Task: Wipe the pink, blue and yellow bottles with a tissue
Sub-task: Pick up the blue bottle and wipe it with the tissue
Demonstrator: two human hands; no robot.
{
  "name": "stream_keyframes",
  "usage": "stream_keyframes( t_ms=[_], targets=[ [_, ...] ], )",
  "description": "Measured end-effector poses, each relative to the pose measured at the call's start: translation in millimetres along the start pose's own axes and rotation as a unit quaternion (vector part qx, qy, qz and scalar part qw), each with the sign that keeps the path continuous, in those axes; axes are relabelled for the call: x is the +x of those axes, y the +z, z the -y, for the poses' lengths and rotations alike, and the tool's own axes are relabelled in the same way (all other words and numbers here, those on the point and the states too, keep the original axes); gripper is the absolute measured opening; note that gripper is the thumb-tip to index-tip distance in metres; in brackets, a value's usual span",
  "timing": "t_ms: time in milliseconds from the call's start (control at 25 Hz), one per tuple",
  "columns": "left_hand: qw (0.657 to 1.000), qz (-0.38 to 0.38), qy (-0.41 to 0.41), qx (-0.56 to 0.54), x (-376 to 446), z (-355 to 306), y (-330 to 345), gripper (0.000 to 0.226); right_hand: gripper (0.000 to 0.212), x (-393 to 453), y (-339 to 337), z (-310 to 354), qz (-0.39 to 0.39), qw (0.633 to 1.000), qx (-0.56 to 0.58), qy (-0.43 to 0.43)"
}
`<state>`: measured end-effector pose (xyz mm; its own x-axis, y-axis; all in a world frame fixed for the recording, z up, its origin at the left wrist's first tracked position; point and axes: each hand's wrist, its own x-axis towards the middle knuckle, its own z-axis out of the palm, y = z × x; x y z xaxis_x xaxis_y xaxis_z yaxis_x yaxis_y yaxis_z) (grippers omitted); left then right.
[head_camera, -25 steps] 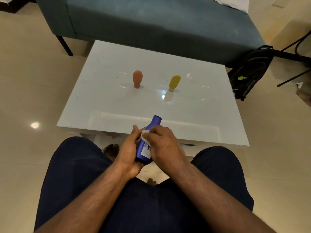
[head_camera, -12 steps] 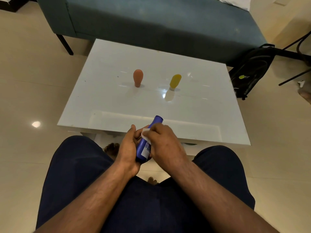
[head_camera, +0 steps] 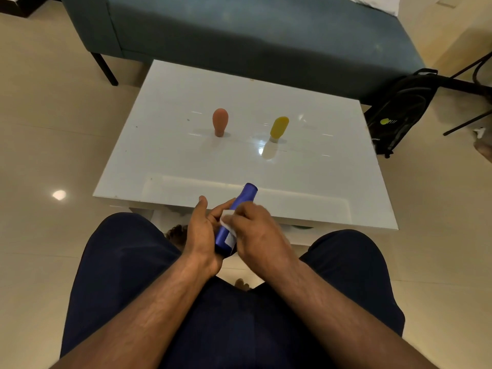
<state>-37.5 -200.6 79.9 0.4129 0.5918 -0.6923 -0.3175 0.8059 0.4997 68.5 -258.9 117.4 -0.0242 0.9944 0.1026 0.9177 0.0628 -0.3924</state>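
Observation:
My left hand [head_camera: 202, 233] grips the lower part of the blue bottle [head_camera: 243, 199], which tilts away from me over the table's near edge. Against the bottle's side my right hand [head_camera: 259, 238] presses a white tissue [head_camera: 226, 218]; most of the tissue is hidden under the fingers. The pink bottle [head_camera: 220, 125] stands cap-down on the white table [head_camera: 173, 145] left of centre. To its right the yellow bottle [head_camera: 278, 128] stands cap-down too. Both stand apart from my hands.
A teal sofa [head_camera: 253, 30] runs behind the table. A black backpack [head_camera: 399, 110] leans on the floor at the table's right. Dark chair legs [head_camera: 468, 102] show at the far right. My knees sit under the table's near edge.
My right hand has slid the tissue a little down the blue bottle's side, and the left thumb has lifted off the bottle. The pink and yellow bottles have not moved.

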Motion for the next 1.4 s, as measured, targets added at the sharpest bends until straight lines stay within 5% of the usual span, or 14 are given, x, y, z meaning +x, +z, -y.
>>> stream_keyframes(
  t_ms=[120,360,520,720,960,1160,1400],
  targets=[
    [1.0,-0.01,-0.004,0.004,-2,2,2,0.072,0.029,13,-6,-7,-0.031,0.997,0.012,0.066],
    [0.998,0.0,-0.016,-0.066,-1,-5,-2,0.066,0.028,-16,4,15,-0.008,0.998,0.061,-0.015],
    [0.998,0.006,-0.045,-0.052,-9,-5,7,0.062,0.017,-3,3,5,-0.068,0.992,0.092,0.061],
    [0.991,0.007,-0.087,-0.104,-9,-9,4,0.069,0.028,-14,3,18,-0.073,0.995,0.072,-0.018],
    [0.989,-0.006,-0.059,-0.133,-10,-13,8,0.048,0.029,-18,-2,1,-0.105,0.991,0.077,0.023],
    [0.985,0.017,-0.088,-0.145,-6,-16,-1,0.071,0.025,-14,4,14,-0.127,0.988,0.088,-0.018],
    [0.985,-0.005,-0.053,-0.162,-2,-12,2,0.065,0.017,-15,10,-5,-0.128,0.986,0.105,0.026]
  ],
)
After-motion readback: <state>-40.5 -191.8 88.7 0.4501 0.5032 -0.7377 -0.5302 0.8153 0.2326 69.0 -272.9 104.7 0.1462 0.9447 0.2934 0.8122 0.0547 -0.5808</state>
